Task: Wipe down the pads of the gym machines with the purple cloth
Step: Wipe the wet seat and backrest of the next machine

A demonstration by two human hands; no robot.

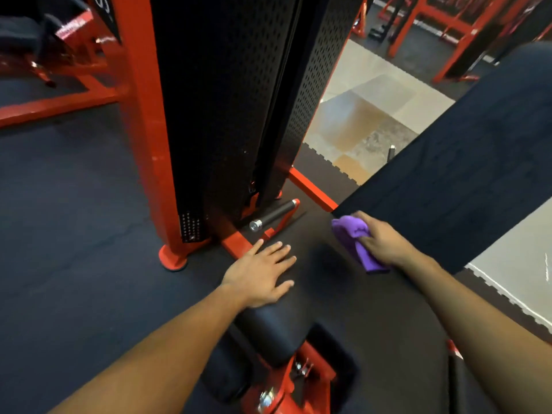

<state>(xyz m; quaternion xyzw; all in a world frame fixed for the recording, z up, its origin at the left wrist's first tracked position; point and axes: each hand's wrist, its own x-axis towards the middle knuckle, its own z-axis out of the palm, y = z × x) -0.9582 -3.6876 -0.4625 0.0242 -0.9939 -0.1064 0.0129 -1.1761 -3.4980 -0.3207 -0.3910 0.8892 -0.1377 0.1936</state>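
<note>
cloth (355, 239) soft, light, limp, bunched in right hand (380, 242) against lower edge of long black pad (466, 162); best gripped as a wad; left hand (260, 273) flat, fingers straight, on seat pad (298, 318).

Two hands show: the left hand (260, 271) flat on one black seat pad (298, 312), the right hand (380, 242) gripping one purple cloth (354, 239) at the lower edge of one long black back pad (466, 174). One knurled handle (274, 216) juts beside one perforated weight-stack column (236, 100).
</note>
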